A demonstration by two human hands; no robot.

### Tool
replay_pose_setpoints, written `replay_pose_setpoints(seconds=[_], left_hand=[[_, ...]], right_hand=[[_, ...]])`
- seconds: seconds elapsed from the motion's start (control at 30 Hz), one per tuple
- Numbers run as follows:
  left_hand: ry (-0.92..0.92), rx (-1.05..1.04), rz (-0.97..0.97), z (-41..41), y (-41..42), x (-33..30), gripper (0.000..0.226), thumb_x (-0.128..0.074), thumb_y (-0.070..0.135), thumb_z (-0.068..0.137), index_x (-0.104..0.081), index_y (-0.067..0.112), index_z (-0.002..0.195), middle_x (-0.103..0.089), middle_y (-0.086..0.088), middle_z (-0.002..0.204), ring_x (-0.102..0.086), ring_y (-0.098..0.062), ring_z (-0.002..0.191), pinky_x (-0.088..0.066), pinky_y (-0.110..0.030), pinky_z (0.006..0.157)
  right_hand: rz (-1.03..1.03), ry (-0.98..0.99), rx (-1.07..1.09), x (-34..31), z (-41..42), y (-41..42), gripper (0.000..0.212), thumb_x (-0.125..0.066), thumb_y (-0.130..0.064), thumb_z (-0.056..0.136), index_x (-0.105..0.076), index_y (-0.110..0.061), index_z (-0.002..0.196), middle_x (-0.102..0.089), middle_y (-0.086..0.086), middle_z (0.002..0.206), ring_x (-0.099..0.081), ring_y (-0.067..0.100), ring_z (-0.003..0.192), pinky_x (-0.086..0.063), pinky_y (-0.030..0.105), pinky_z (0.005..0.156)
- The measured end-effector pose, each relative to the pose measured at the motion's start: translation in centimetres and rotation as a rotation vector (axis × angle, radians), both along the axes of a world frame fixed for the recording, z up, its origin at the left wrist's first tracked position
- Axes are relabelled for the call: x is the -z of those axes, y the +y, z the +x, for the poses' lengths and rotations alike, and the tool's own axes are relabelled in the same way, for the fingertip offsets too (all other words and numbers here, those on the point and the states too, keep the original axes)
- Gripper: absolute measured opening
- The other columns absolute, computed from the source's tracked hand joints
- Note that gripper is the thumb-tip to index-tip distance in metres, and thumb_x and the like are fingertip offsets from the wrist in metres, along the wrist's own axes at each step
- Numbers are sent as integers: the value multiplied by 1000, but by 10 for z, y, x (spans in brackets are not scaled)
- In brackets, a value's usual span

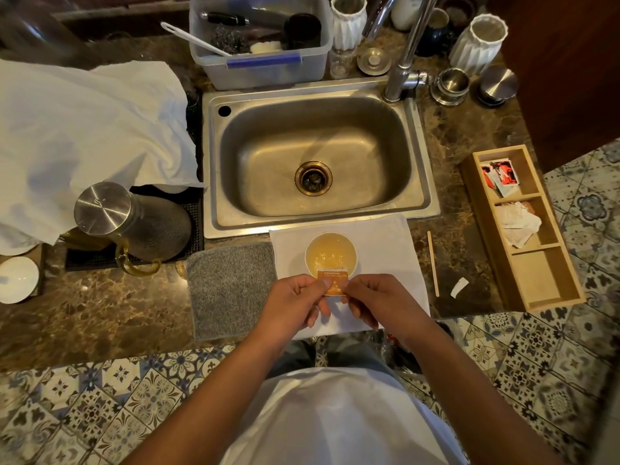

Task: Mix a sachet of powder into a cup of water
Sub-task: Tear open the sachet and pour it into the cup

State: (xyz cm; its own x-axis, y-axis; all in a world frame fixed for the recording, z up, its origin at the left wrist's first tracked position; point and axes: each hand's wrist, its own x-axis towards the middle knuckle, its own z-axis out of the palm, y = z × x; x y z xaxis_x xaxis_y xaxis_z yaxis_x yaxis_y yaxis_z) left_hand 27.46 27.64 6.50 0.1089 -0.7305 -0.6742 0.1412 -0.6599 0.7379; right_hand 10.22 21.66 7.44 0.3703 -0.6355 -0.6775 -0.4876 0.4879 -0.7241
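Observation:
A white paper cup (330, 254) holding yellowish liquid stands on a white napkin (385, 250) just in front of the sink. Both hands hold a small orange sachet (332, 280) upright at the cup's near rim. My left hand (295, 302) pinches its left side and my right hand (375, 302) pinches its right side. The sachet's top end leans over the cup. A thin wooden stir stick (433, 263) lies on the counter to the right of the napkin.
A steel sink (235, 156) with a tap (402, 72) sits behind the cup. A grey cloth (229, 290) lies left of the napkin, with a steel-lidded jug (134, 219) beyond it. A wooden compartment tray (570, 280) with sachets stands at the right, and a torn paper scrap (459, 286) lies near it.

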Motion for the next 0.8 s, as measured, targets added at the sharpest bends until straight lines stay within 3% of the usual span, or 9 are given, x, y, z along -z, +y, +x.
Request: replay_pose_setpoints(seconds=[0.23, 0.43, 0.6, 0.8], left_hand=[[44, -14, 11, 2, -2, 5, 35, -64, 25, 98, -66, -7, 83, -65, -10, 58, -37, -15, 42, -29, -22, 42], [81, -40, 39, 4, -2, 8, 39, -66, 27, 96, -63, -10, 85, -43, -8, 48, -26, -12, 36, -23, -19, 40], [145, -55, 32, 6, -3, 12, 33, -65, 34, 96, -66, 8, 76, -36, -8, 46, -22, -13, 37, -20, -22, 42], [228, -96, 65, 4, -5, 13, 34, -66, 38, 95, -66, 10, 75, -37, -6, 44, -22, -13, 37, -18, -23, 44]], right_hand=[[19, -14, 15, -1, 0, -3, 41, -57, -35, 103, -73, -8, 77, -64, 6, 61, -51, 18, 52, -44, 26, 52], [18, -36, -3, -3, 0, -4, 37, -61, -36, 100, -73, -16, 72, -62, 8, 62, -49, 19, 54, -43, 26, 52], [38, -35, 46, -4, 0, -6, 35, -64, -36, 98, -75, -13, 73, -62, 9, 60, -49, 18, 50, -42, 25, 48], [81, -58, 87, -6, -1, -8, 37, -65, -40, 96, -74, -11, 74, -62, 8, 60, -49, 15, 47, -42, 22, 46]])
